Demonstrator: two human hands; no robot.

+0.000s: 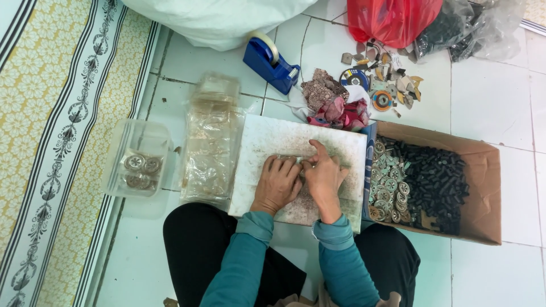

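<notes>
I see bare board [273,139] beyond my hands; a cardboard box [483,187] blocks the right, stacked plastic bags [211,148] the left.

Whatever the hands [301,179] press on the white board [273,142] is hidden beneath the fingers; white sack [216,17] and red bag [392,17] are cropped by the top edge; the box's small parts [421,182] are too tiny to identify.
</notes>
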